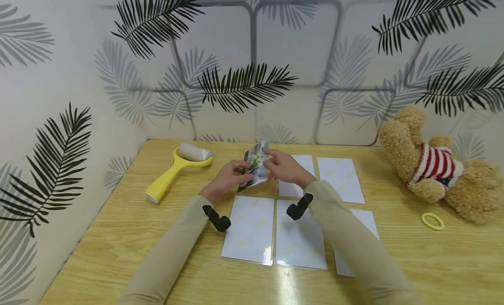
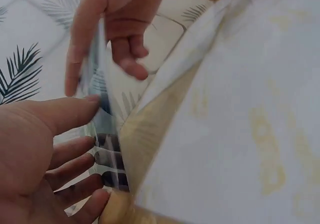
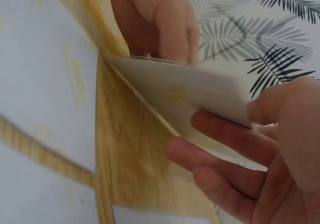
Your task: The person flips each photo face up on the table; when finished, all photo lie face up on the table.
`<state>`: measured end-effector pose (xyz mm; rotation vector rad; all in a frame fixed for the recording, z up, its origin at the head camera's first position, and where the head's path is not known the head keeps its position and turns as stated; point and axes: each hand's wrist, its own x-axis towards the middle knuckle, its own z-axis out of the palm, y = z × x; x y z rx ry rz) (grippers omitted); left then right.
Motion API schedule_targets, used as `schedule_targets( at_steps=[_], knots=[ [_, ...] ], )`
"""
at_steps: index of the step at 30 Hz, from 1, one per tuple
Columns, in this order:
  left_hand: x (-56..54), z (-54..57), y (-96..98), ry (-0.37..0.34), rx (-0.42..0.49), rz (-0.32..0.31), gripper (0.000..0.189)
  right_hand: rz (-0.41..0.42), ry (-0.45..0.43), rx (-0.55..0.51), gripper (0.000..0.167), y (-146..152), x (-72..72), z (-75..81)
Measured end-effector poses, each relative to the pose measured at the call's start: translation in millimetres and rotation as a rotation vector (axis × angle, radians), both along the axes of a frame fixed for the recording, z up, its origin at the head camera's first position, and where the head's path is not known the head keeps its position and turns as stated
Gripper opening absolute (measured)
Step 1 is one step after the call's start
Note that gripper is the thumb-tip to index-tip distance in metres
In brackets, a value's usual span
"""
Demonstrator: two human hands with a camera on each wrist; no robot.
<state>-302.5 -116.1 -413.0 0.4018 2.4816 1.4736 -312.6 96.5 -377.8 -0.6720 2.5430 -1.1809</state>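
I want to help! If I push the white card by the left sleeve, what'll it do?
The white card would probably slide; its glare suggests a smooth surface. It lies flat, so likely won't roll. It looks thin, so probably light.

A roller (image 1: pixel 169 178) is lying on the left of the wooden tabletop (image 1: pixel 110 243), near the wall (image 1: pixel 226 38). At the right, a bear (image 1: pixel 429 191) is wearing a striped sweater (image 1: pixel 435 165), and a yellow ring (image 1: pixel 434 228) is resting near it. Black and grey leaves (image 1: pixel 246 90) are patterning the wall.
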Motion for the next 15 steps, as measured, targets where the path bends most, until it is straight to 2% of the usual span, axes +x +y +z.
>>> schedule_targets(
  at_steps=[3,6,12,15],
  knots=[
    [-2.4,-2.8,-4.2,0.113,-0.126,-0.077,0.045,0.038,0.062,0.101,0.056,5.8,-3.8,-2.2],
    [-4.2,-4.5,-8.3,0.214,-0.237,-0.156,0.047,0.059,0.068,0.166,0.055,9.3,-6.9,-3.8],
    [-3.1,-3.0,-13.7,0.282,-0.341,-0.251,0.043,0.031,0.022,0.245,0.056,8.0,-12.9,-10.8],
    [-2.3,-2.1,-15.6,0.307,-0.385,-0.274,0.039,0.007,0.014,0.291,0.055,4.7,-16.4,-15.5]
  ],
)
